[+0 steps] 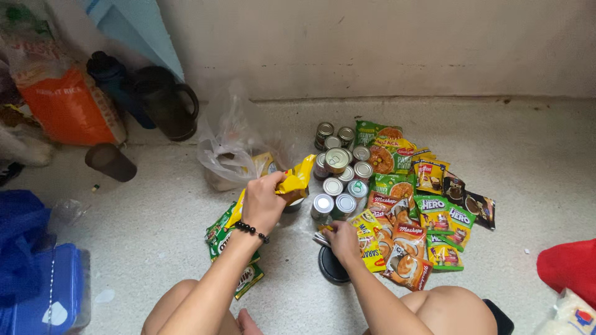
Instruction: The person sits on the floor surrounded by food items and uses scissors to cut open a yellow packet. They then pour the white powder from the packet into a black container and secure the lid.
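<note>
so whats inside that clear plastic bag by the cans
Through the clear plastic bag a yellowish packet shows near its right side. The crumpled film and the left hand, which holds a yellow sachet strip, cover the rest, so anything else inside cannot be made out.

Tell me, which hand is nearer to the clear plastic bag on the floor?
Left. The left hand holds a yellow packet right beside the clear plastic bag; the right hand rests farther away, on sachets.

cans (340, 174) stood left of packets (415, 211); plastic bag (231, 149) lay left of cans | jug (166, 102) stood behind bag, against wall (372, 43)
</note>
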